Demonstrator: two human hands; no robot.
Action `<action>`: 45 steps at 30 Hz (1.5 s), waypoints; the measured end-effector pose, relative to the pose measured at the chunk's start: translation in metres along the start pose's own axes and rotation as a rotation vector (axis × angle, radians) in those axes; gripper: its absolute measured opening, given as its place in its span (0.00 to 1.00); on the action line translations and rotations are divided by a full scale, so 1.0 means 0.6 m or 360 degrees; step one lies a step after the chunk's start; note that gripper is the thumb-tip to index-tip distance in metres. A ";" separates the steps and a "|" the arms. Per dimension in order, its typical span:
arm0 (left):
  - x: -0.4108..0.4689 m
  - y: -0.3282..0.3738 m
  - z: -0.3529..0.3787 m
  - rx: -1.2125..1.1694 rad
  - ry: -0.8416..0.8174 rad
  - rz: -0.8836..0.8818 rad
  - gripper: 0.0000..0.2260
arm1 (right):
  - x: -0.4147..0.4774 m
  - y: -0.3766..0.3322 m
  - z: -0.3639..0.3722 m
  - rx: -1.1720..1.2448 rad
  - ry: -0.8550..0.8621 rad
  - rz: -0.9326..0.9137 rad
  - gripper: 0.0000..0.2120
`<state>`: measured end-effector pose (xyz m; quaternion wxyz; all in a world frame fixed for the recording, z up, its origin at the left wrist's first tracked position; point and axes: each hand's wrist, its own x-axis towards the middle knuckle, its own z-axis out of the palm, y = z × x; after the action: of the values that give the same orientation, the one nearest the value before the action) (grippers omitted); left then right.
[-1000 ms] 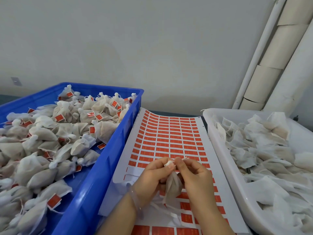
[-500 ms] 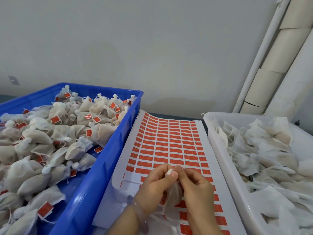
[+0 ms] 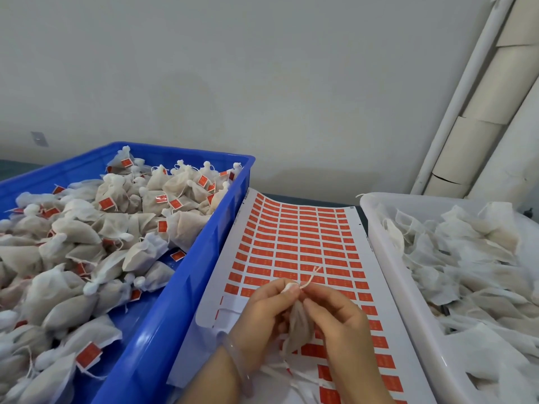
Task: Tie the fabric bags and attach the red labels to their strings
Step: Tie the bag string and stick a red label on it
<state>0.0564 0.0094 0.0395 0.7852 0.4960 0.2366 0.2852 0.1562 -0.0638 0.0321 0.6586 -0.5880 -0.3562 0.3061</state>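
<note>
A small off-white fabric bag hangs between my two hands above the label sheet. My left hand pinches the bag's gathered white neck between thumb and fingers. My right hand pinches the bag's thin string, whose loose ends stick up to the right. The white sheet of red labels lies on the table between the two crates, curling up at its far end. Several label places in its near left corner are bare white.
A blue crate on the left holds several tied bags with red labels. A white crate on the right holds several loose fabric bags. A few bags lie under my wrists. Cardboard tubes and a white pipe lean at the back right.
My right hand has drawn the string out from the bag's neck, so its ends now stand free above my fingers. The view has tilted up a little.
</note>
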 end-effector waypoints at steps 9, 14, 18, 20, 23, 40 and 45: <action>-0.012 0.004 0.010 0.0273 -0.0030 0.0179 0.16 | 0.011 0.005 -0.015 0.0194 -0.0115 0.0271 0.14; -0.012 0.005 0.014 0.0366 0.0106 0.0142 0.06 | 0.006 0.004 -0.004 -0.0048 0.0156 0.0172 0.11; -0.006 0.000 0.015 0.0519 0.0503 0.0160 0.06 | -0.008 0.006 0.014 -0.0254 0.0146 -0.0093 0.13; -0.006 0.001 0.016 0.0565 0.0577 0.0214 0.07 | -0.010 0.008 0.017 -0.0271 0.0145 -0.0177 0.14; -0.008 0.008 0.019 0.0541 0.0531 0.0234 0.07 | -0.010 0.008 0.014 -0.0273 0.0185 -0.0281 0.14; -0.021 0.017 0.007 0.1075 0.0368 0.0517 0.08 | -0.016 0.009 0.012 -0.0365 0.0259 -0.0552 0.15; -0.026 0.022 0.012 0.1698 0.0359 0.0674 0.04 | -0.015 0.011 0.014 -0.0479 0.0287 -0.0692 0.18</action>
<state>0.0473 -0.0013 0.0560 0.3226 0.8259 0.3254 0.3284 0.1444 -0.0655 0.0254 0.6430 -0.6139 -0.4554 0.0476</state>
